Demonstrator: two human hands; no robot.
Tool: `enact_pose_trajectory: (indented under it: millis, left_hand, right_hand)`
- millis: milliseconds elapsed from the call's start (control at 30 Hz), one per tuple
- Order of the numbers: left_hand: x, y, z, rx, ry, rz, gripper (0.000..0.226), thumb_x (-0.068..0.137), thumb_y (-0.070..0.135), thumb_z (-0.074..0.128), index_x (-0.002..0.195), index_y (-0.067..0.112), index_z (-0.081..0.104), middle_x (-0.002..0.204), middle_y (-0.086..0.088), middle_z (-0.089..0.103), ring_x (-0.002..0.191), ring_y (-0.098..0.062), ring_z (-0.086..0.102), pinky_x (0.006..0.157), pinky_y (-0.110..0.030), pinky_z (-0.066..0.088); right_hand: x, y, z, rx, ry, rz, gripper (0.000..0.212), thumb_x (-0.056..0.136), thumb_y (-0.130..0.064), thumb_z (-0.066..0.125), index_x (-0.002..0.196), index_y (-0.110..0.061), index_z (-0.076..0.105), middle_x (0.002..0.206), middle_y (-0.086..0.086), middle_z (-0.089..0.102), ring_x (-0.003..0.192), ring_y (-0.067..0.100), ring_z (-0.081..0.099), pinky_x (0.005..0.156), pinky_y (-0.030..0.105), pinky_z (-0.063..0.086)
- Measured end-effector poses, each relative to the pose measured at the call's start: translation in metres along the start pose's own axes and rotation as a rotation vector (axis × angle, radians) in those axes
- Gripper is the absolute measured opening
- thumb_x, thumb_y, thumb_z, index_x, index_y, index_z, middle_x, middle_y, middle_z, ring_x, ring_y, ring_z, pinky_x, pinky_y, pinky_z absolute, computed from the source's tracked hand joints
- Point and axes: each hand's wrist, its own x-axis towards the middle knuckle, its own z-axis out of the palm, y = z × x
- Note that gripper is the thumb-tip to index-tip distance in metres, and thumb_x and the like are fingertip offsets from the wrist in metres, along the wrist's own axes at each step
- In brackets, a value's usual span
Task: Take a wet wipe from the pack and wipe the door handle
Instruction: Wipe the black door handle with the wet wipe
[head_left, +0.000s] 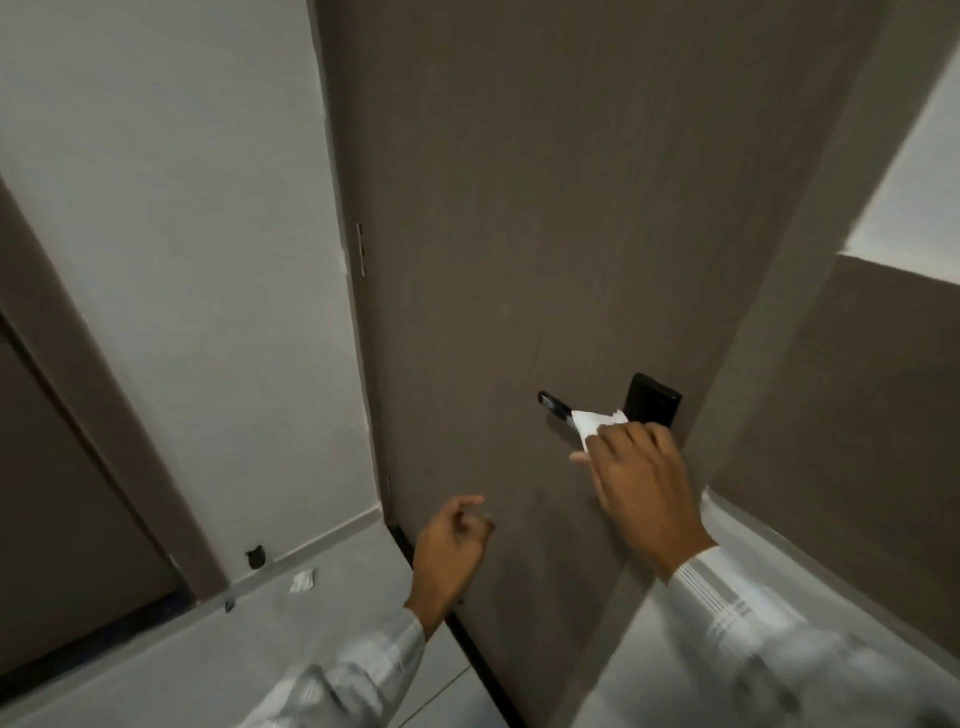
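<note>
A black lever door handle sticks out leftward from a black lock plate on the brown door. My right hand holds a white wet wipe pressed over the inner part of the lever, so only the lever's free end shows. My left hand hangs lower and to the left, in front of the door's lower part, fingers loosely curled, holding nothing. The wipe pack is not in view.
A white wall stands left of the door, with a second brown door at the far left. A crumpled white scrap and a small dark object lie on the grey floor by the wall's base.
</note>
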Motion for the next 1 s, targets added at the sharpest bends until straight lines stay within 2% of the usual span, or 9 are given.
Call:
enact_pose_trajectory:
  millis: [100, 233, 333, 467, 567, 633, 767, 900, 1000]
  left_hand:
    - [0.055, 0.021, -0.004, 0.328, 0.071, 0.270, 0.041, 0.087, 0.012, 0.067, 0.127, 0.015, 0.059, 0.128, -0.010, 0.064, 0.119, -0.028, 0.054, 0.102, -0.039, 0.041]
    - [0.119, 0.063, 0.002, 0.656, -0.027, 0.582, 0.072, 0.089, 0.024, 0.061, 0.152, 0.021, 0.026, 0.162, -0.009, 0.024, 0.141, -0.030, 0.030, 0.107, -0.050, 0.033]
    - [0.147, 0.079, 0.006, 0.863, -0.118, 0.686, 0.086, 0.081, 0.019, 0.060, 0.155, 0.021, 0.015, 0.164, -0.013, 0.012, 0.145, -0.033, 0.023, 0.109, -0.052, 0.031]
    - [0.161, 0.078, 0.011, 0.929, -0.198, 0.756, 0.088, 0.079, 0.014, 0.057, 0.155, 0.024, 0.014, 0.164, -0.014, 0.011, 0.147, -0.035, 0.018, 0.112, -0.052, 0.027]
    - [0.163, 0.075, 0.016, 0.930, -0.224, 0.788, 0.088, 0.079, 0.013, 0.058, 0.155, 0.024, 0.014, 0.164, -0.014, 0.012, 0.147, -0.036, 0.018, 0.112, -0.052, 0.027]
    - [0.164, 0.075, 0.017, 0.941, -0.230, 0.791, 0.091, 0.078, 0.014, 0.059, 0.155, 0.024, 0.012, 0.164, -0.014, 0.010, 0.147, -0.036, 0.017, 0.113, -0.053, 0.026]
    - [0.165, 0.077, 0.015, 0.979, -0.233, 0.800, 0.095, 0.078, 0.017, 0.063, 0.155, 0.025, 0.009, 0.165, -0.013, 0.008, 0.147, -0.036, 0.017, 0.113, -0.053, 0.027]
    - [0.167, 0.076, 0.015, 0.993, -0.253, 0.799, 0.099, 0.078, 0.025, 0.067, 0.156, 0.025, 0.005, 0.165, -0.013, 0.006, 0.147, -0.036, 0.016, 0.113, -0.054, 0.027]
    - [0.169, 0.071, 0.015, 0.978, -0.260, 0.802, 0.103, 0.076, 0.040, 0.068, 0.156, 0.026, 0.004, 0.165, -0.013, 0.003, 0.147, -0.036, 0.015, 0.113, -0.057, 0.026]
  right_hand:
    - [0.017, -0.004, 0.004, -0.015, -0.062, 0.051, 0.036, 0.065, 0.000, 0.075, 0.099, -0.004, 0.066, 0.086, 0.014, 0.069, 0.079, 0.033, 0.061, 0.069, 0.042, 0.051]
    - [0.040, -0.020, 0.010, -0.012, -0.145, 0.077, 0.034, 0.074, -0.004, 0.070, 0.107, -0.002, 0.065, 0.094, 0.014, 0.068, 0.086, 0.031, 0.060, 0.076, 0.039, 0.049]
    - [0.070, -0.034, 0.013, 0.042, -0.086, 0.080, 0.026, 0.069, -0.002, 0.074, 0.095, -0.002, 0.069, 0.083, 0.013, 0.069, 0.079, 0.032, 0.062, 0.072, 0.035, 0.050]
    - [0.102, -0.046, 0.024, 0.098, -0.108, 0.008, 0.025, 0.091, -0.008, 0.048, 0.112, -0.004, 0.060, 0.114, 0.016, 0.061, 0.108, 0.032, 0.051, 0.092, 0.041, 0.037]
    - [0.096, -0.040, 0.016, 0.036, -0.038, -0.054, 0.014, 0.071, -0.013, 0.074, 0.085, -0.011, 0.072, 0.090, 0.008, 0.071, 0.085, 0.025, 0.062, 0.076, 0.033, 0.048]
    - [0.079, -0.033, 0.013, 0.001, -0.001, -0.061, 0.018, 0.058, -0.013, 0.083, 0.073, -0.012, 0.072, 0.074, 0.002, 0.069, 0.070, 0.021, 0.063, 0.065, 0.029, 0.050]
    - [0.032, -0.018, 0.010, -0.124, -0.029, -0.013, 0.030, 0.058, -0.013, 0.083, 0.085, -0.006, 0.071, 0.082, 0.008, 0.067, 0.079, 0.027, 0.061, 0.073, 0.039, 0.048]
    - [-0.001, -0.002, 0.004, -0.194, -0.140, 0.059, 0.063, 0.042, -0.021, 0.094, 0.098, -0.003, 0.070, 0.091, 0.015, 0.069, 0.085, 0.032, 0.063, 0.079, 0.043, 0.052]
    - [-0.003, 0.000, 0.003, -0.213, -0.120, 0.039, 0.056, 0.050, -0.017, 0.091, 0.099, -0.002, 0.069, 0.090, 0.014, 0.068, 0.084, 0.031, 0.063, 0.080, 0.043, 0.051]
